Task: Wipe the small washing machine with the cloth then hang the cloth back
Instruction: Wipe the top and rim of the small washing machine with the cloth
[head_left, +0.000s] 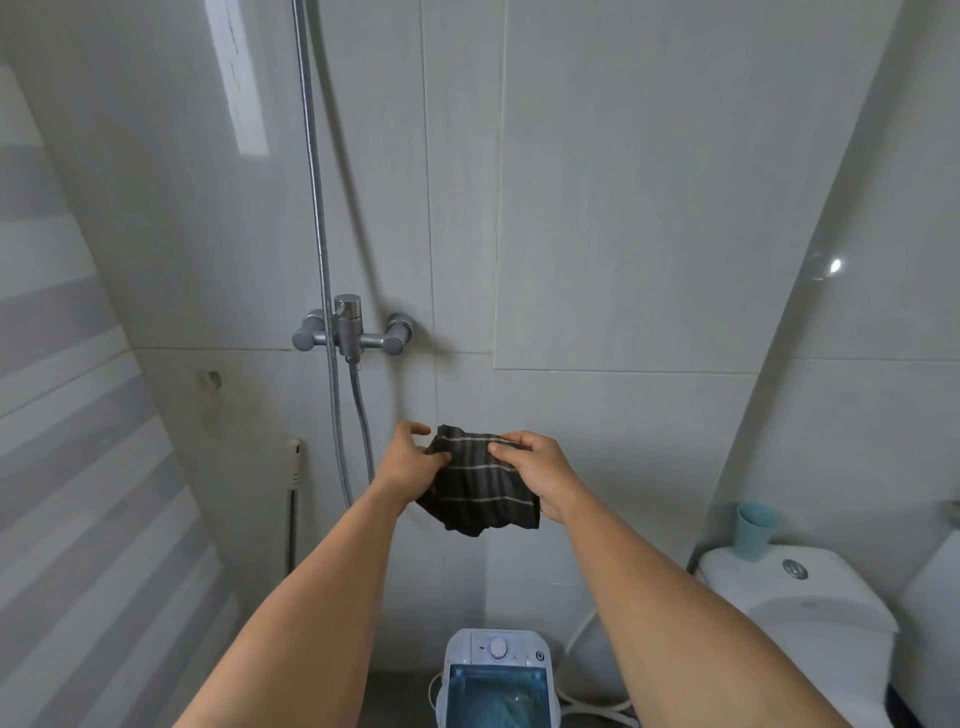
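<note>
A dark cloth (475, 491) with thin pale stripes hangs between both my hands, held up in front of the tiled wall. My left hand (413, 462) pinches its upper left edge, thumb and fingers partly spread. My right hand (543, 475) grips its upper right corner and side. Far below, at the bottom edge of the view, stands the small washing machine (496, 675), white with a round knob and a clear bluish lid. It sits on the floor between my forearms.
A chrome shower mixer (353, 332) with riser pipe and hose is on the wall above the cloth. A toilet cistern (789, 587) with a teal cup (756, 530) stands at the right. A white hose (582, 660) curls beside the machine.
</note>
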